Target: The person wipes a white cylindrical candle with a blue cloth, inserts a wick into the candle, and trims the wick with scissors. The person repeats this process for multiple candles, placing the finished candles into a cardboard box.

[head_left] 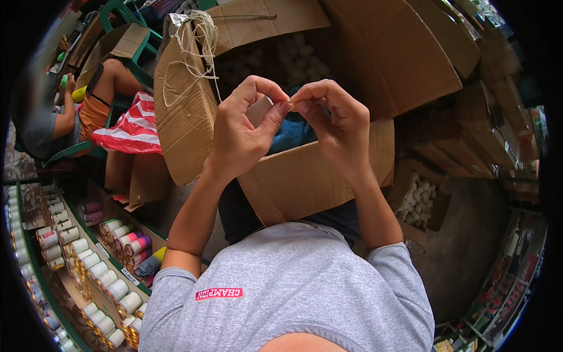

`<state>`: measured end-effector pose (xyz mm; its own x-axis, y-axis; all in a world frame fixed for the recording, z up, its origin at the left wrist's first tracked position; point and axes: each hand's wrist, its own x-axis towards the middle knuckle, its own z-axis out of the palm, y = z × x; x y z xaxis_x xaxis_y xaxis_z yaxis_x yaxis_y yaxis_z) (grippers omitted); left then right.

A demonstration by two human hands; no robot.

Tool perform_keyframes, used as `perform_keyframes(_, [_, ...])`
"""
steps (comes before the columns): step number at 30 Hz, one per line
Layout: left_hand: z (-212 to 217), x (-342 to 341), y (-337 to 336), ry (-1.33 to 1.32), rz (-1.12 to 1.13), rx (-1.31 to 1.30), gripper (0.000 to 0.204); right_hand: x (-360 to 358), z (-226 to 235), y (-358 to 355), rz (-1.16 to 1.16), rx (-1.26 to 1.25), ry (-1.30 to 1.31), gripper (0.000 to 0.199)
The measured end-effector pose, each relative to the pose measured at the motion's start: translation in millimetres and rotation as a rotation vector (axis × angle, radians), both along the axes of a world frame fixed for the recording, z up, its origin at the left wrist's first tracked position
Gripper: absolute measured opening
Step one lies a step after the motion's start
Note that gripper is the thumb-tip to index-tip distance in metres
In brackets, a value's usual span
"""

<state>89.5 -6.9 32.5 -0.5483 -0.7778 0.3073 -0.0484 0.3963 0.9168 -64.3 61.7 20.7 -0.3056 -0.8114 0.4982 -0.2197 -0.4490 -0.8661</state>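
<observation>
Above a large cardboard box (316, 182), my two hands meet, fingertip to fingertip. My left hand (243, 126) is closed, with a smooth whitish piece (258, 111) showing between its thumb and curled fingers. The thumb and forefinger of my right hand (337, 120) pinch together at the same spot as the left fingertips. Whatever lies between the fingertips is too small to name. Beneath my hands a blue mesh-like bundle (290, 134) sits inside the box. Deeper in it lie several white chunky pieces (302, 56), partly in shadow.
Thin white string (199, 41) hangs in loops over the box's left flap. A seated person (64, 117) is at the far left, beside a red-and-white striped bag (132, 126). Jars (105, 278) fill a shelf at lower left. A smaller box of white pieces (417, 199) stands right.
</observation>
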Motion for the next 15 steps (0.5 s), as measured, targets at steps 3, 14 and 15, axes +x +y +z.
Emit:
perform_keyframes(3, [-1.7, -3.2, -4.1, 0.048, -0.032, -0.204, 0.008, -1.4, 1.8, 2.7, 0.034, 0.14, -0.051, 0.009])
perform_keyframes(14, [-13.1, -11.1, -4.0, 0.23, -0.056, -0.296, 0.016, -17.8, -6.9, 1.1, 0.488, 0.343, -0.521, 0.024])
perform_keyframes(15, [-13.1, -12.2, -5.2, 0.22, -0.057, -0.335, 0.015, -15.8, -7.3, 1.1, 0.484, 0.335, -0.551, 0.023])
